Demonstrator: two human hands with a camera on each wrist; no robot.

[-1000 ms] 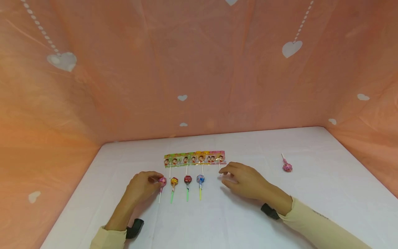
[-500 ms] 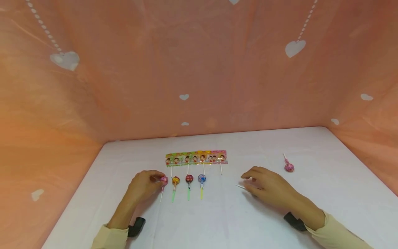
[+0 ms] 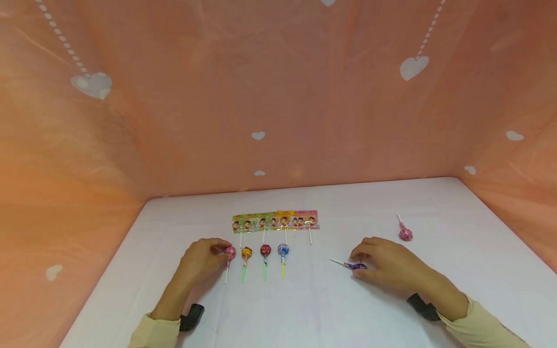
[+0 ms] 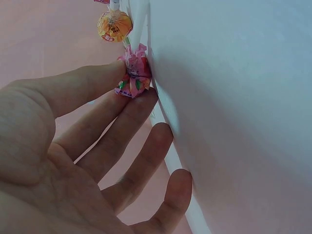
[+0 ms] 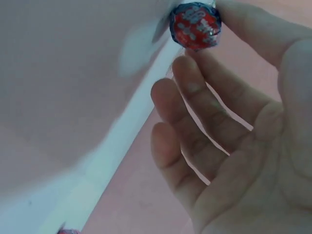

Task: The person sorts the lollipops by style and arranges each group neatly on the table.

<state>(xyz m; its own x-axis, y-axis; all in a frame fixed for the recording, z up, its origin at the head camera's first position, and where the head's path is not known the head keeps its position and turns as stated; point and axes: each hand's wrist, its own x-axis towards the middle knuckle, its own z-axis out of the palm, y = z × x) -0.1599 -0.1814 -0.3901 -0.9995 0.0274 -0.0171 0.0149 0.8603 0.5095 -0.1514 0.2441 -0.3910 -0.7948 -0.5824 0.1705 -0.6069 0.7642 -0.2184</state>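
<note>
In the head view my left hand (image 3: 201, 261) pinches the round head of a pink-wrapped lollipop (image 3: 230, 252), its white stick pointing toward me. The left wrist view shows thumb and fingertips on that wrapper (image 4: 134, 78). At the right, my right hand (image 3: 387, 261) has thumb and index finger on either side of a purple-wrapped lollipop (image 3: 358, 266) with a white stick pointing left. From the right wrist its wrapper (image 5: 196, 27) looks red and blue between thumb and index finger. Yellow (image 3: 246, 253), red (image 3: 265, 250) and blue (image 3: 283, 249) lollipops lie in a row beside the left hand.
Behind the row lies a line of flat lollipops in green, yellow and pink packets (image 3: 274, 221), white sticks toward me. Another pink lollipop (image 3: 405, 234) lies farther right. A white cloth covers the table (image 3: 304, 309), and an orange curtain (image 3: 304, 96) with hearts stands around it.
My right hand has moved right, from beside the pink packet to the purple lollipop, which has come into sight between its fingers. My left hand stays on the pink lollipop.
</note>
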